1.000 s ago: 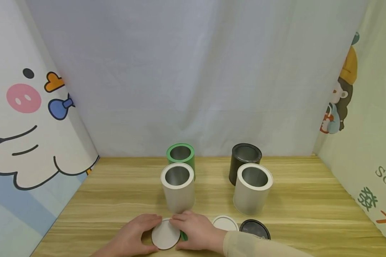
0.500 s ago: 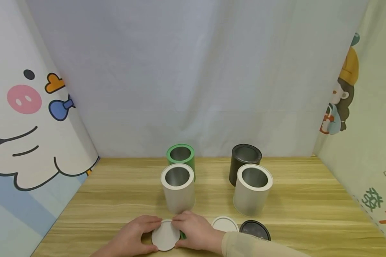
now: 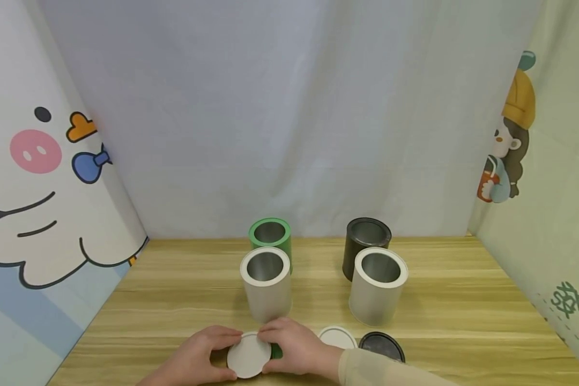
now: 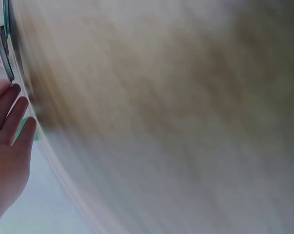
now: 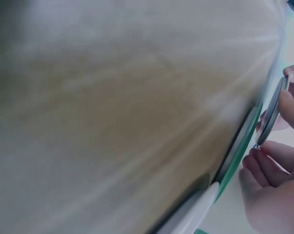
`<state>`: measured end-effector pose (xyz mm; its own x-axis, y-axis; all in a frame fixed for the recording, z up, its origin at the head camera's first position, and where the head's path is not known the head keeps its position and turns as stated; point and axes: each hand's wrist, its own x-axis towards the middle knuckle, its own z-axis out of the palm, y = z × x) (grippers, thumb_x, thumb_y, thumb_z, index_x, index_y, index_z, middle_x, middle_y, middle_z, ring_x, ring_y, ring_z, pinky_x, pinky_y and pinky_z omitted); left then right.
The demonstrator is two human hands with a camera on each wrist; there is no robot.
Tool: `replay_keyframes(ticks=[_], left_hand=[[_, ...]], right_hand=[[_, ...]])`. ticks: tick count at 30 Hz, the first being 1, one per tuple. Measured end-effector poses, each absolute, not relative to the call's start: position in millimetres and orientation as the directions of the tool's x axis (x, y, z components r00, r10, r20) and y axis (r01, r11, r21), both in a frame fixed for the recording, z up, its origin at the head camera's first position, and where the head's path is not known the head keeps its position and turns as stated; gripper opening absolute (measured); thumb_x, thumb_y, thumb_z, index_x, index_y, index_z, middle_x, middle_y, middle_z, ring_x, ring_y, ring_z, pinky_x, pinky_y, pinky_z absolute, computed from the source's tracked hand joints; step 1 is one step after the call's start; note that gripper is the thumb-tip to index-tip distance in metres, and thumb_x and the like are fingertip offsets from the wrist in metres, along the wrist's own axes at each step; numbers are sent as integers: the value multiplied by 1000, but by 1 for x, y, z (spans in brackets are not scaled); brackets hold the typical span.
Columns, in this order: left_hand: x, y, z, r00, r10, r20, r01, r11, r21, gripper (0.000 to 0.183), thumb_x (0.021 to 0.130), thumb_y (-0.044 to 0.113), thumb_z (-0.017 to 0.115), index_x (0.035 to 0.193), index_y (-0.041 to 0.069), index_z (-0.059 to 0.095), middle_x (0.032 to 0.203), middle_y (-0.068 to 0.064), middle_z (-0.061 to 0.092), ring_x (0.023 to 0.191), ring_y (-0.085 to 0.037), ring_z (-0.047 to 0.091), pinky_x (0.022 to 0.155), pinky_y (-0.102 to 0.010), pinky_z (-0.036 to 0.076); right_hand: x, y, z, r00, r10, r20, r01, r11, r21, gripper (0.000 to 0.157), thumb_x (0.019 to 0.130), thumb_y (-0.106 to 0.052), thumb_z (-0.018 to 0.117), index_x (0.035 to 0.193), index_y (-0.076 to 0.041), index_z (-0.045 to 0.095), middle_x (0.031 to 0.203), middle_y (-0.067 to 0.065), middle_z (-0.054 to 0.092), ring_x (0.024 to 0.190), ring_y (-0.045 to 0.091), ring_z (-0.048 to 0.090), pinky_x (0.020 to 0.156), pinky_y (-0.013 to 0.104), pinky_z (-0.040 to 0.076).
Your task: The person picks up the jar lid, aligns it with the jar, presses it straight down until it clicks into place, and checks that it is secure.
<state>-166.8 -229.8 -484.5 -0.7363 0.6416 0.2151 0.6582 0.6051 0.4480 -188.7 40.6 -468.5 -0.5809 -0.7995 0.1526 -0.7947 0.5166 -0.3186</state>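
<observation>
In the head view, a round white lid lies between my two hands at the near side of the table. My left hand pinches its left rim between thumb and fingers. From the other side, my right hand grips the right rim. The right wrist view shows the lid edge-on, raised off the tabletop. A green lid is mostly hidden by the right hand and the white lid. Another white lid and a black lid lie to the right, partly covered by the right forearm.
Two white cans stand upright with open tops beyond the lids. Behind them are a green can and a black can. A pale curtain hangs along the back edge of the wooden table.
Both hands keep their hold on the white lid, almost still. The head view has shifted very slightly.
</observation>
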Motion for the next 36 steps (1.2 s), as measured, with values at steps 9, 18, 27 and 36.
replay_keyframes(ticks=[9,18,27,36], left_hand=[[-164,-226,-482,-728,614,306,678,578,454,58,81,47,80,121,6,71,122,0,67,110,-21,63,90,-37,54],[-164,-220,-471,-740,592,320,654,519,551,58,80,45,81,122,5,70,120,-2,69,109,-22,64,89,-37,55],[-166,-217,-469,-755,567,328,639,527,560,58,78,45,82,121,8,71,119,0,69,109,-20,64,89,-38,55],[-168,-210,-461,-751,542,376,651,515,558,57,77,43,83,121,10,72,119,1,70,108,-21,65,88,-40,56]], right_hand=[[-188,50,-468,-602,-775,190,-763,489,-423,53,85,-37,79,127,-6,67,127,1,62,119,14,55,101,24,44],[-187,59,-463,-598,-759,258,-758,431,-489,53,86,-34,79,127,-3,66,127,4,64,119,17,57,101,27,46],[-185,63,-460,-628,-732,265,-732,441,-519,54,85,-34,80,128,-3,66,128,3,63,121,19,55,102,30,45],[-182,73,-451,-675,-686,271,-683,441,-583,56,85,-33,80,130,-4,65,131,3,62,122,21,55,103,35,46]])
